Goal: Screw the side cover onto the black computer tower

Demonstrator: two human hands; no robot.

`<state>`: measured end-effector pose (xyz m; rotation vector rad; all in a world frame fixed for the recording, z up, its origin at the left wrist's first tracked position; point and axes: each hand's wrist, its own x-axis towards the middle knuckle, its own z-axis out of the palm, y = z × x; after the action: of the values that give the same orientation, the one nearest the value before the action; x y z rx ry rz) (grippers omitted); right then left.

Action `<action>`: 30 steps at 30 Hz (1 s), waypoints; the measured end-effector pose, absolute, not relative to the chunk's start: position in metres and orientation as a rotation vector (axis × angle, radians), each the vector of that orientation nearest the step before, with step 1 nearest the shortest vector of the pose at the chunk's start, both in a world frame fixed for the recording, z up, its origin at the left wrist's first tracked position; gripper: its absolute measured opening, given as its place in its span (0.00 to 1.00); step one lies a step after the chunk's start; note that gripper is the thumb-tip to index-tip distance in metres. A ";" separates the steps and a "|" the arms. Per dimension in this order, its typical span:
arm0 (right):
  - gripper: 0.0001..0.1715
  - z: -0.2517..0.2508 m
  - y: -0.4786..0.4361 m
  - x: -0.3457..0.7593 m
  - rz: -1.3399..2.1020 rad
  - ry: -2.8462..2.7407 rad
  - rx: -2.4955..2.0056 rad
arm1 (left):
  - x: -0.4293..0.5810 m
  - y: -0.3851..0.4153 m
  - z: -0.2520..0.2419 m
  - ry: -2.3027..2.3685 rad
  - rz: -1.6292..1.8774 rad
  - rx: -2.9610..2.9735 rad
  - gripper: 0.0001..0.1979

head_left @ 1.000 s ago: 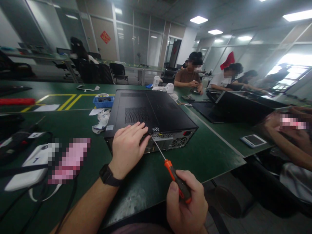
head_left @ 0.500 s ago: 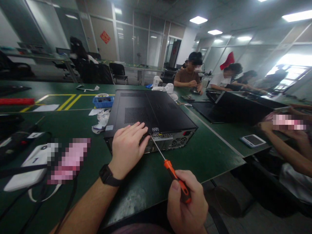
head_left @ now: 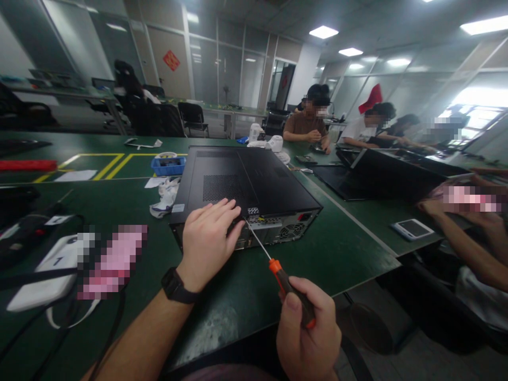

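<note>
A black computer case (head_left: 262,174) lies flat on the green table, its rear panel with a fan grille facing me. My left hand (head_left: 210,238), a black watch on its wrist, rests over the case's near edge, fingers stretched across the top and thumb by the rear edge. In my right hand (head_left: 307,323) is an orange and dark screwdriver (head_left: 293,291). Its thin shaft slants up to the left, and the tip meets the upper rear edge beside my left thumb. Any screw at the tip is too small to tell.
White gloves (head_left: 165,198) and a blue tray (head_left: 169,166) sit left of the case. White devices and cables lie at the near left. On the right are a phone-like device (head_left: 411,229), a black panel and a person's arms. Other people sit farther back.
The screwdriver's handle has turned about its axis in my right hand, which has shifted slightly right. My left hand and the case have stayed where they were.
</note>
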<state>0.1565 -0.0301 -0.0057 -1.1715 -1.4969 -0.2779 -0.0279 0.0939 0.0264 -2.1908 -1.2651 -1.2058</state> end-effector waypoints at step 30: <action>0.12 0.000 -0.029 0.155 -0.263 -1.551 -1.115 | -0.028 0.093 0.027 -1.288 -1.194 -2.201 0.11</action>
<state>0.1550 -0.0286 0.0003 -1.1151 -1.5510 -0.2629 -0.0283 0.0931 0.0273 -2.2008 -1.2884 -1.1945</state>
